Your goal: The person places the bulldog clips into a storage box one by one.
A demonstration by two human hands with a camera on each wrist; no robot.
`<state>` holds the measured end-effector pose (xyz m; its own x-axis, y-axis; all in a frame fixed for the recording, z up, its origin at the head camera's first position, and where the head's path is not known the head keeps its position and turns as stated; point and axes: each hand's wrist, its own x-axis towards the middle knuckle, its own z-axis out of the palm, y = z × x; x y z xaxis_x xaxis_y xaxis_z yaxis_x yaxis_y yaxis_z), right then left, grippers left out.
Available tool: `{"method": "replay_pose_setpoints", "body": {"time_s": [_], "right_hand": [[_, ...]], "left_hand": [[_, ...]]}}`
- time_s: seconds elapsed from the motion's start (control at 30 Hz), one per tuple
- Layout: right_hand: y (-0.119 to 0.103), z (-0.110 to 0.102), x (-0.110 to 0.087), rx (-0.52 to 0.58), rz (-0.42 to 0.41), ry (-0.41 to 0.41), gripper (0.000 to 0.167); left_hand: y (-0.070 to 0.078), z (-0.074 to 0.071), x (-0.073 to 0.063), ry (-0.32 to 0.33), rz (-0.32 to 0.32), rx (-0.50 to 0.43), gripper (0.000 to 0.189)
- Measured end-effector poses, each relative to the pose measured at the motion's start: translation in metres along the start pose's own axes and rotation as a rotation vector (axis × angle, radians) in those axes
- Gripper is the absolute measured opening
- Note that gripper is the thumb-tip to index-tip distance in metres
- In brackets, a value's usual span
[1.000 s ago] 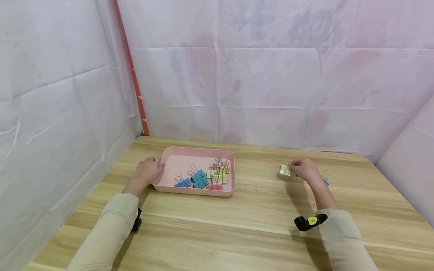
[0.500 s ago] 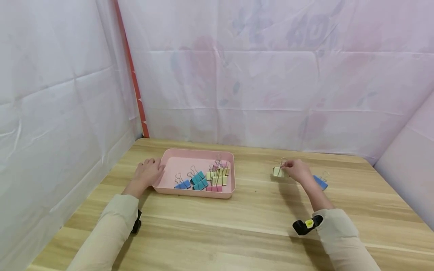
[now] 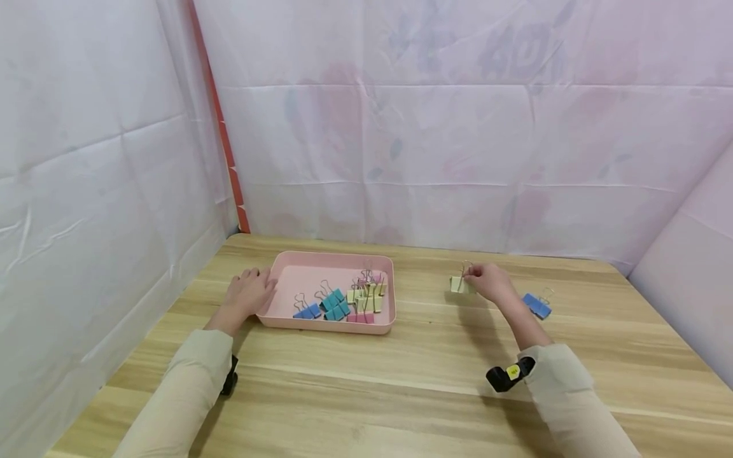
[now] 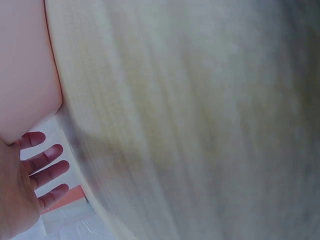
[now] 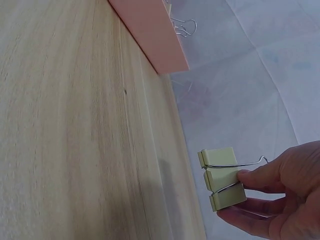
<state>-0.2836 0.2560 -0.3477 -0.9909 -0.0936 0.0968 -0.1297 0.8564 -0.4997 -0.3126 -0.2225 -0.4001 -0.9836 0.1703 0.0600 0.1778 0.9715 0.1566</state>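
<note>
My right hand point(image 3: 494, 284) pinches a pale yellow binder clip point(image 5: 226, 175) between thumb and fingers, gripping it near its wire handles. In the head view the clip is held above the back right part of the table, its shadow falling below. At the left, my left hand point(image 3: 247, 294) rests against the left side of a pink tray point(image 3: 303, 267), fingers relaxed. Its fingertips point(image 4: 60, 167) extend past the tray's corner in the left wrist view. Inside the tray lie a blue clip point(image 3: 307, 312), teal clips point(image 3: 334, 305), yellow clips point(image 3: 371, 304) and pink clips point(image 3: 361, 318).
A blue binder clip point(image 3: 537, 306) lies on the wooden table point(image 3: 366, 388) to the right of my right forearm. White sheeting point(image 3: 435, 140) with faint prints rises behind the table, and more hangs along both sides. A red strip point(image 3: 224, 133) marks the left corner.
My right hand has carried the yellow binder clip leftward, toward the tray. The blue clip on the table, partly hidden before, now shows fully. My left hand and the tray stay put.
</note>
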Motion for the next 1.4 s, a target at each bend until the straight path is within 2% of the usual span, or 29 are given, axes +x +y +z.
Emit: {"method": "replay_pose_setpoints", "body": {"time_s": [0.4,1.1,1.4], "right_hand": [[-0.017,0.002,0.005,-0.012,-0.043,0.035,0.015],[-0.049,0.008,0.016,0.007,-0.096,0.050,0.016],[-0.060,0.011,0.018,0.004,-0.148,0.078,0.014]], "left_hand": [[0.000,-0.001,0.000,0.006,0.008,0.004,0.044],[0.000,-0.001,0.000,0.012,0.014,0.006,0.044],[0.000,-0.002,0.000,0.018,0.014,0.007,0.045]]}}
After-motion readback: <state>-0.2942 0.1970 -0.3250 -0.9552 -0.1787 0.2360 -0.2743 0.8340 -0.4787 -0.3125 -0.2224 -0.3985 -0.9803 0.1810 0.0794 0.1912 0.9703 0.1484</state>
